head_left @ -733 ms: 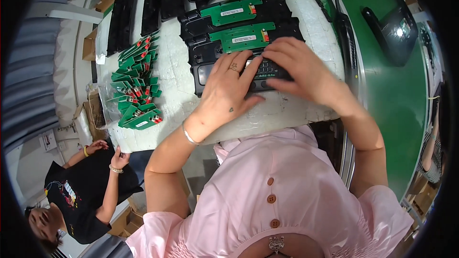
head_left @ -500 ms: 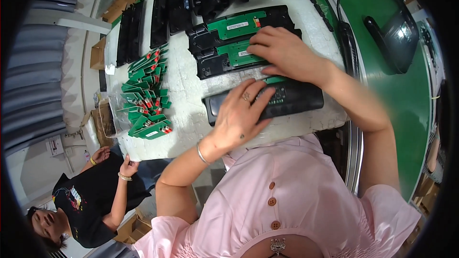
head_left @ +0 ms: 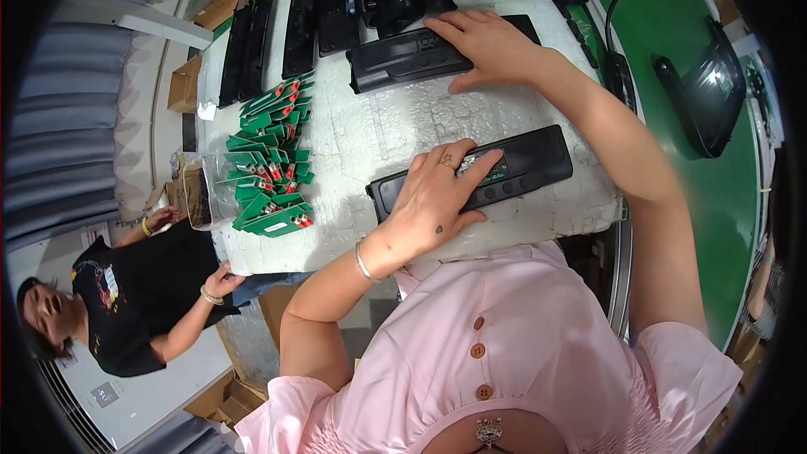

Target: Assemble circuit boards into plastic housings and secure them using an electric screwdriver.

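A long black plastic casing [head_left: 535, 160], with round buttons and a small window showing green, lies on the near part of the white foam-topped surface. My left hand [head_left: 437, 189] rests across its left half, fingers spread and index stretched toward the window; the thumb lies at the near edge. Farther back, a second black casing [head_left: 395, 63] lies with its dark face up. My right hand [head_left: 496, 46] spans it, fingers over the far side and thumb by the near edge; part of the casing is hidden beneath.
Green circuit boards [head_left: 273, 160] with red parts lie heaped at the left. More black casings [head_left: 246, 50] line the back. The foam-covered worktop [head_left: 345, 160] borders a green table [head_left: 672, 202] holding a black device [head_left: 706, 92]. A person [head_left: 126, 294] stands at left.
The two casings that showed green boards at the back are no longer seen that way; a dark face shows there. My right hand moved back, away from the near casing, which sits slightly tilted.
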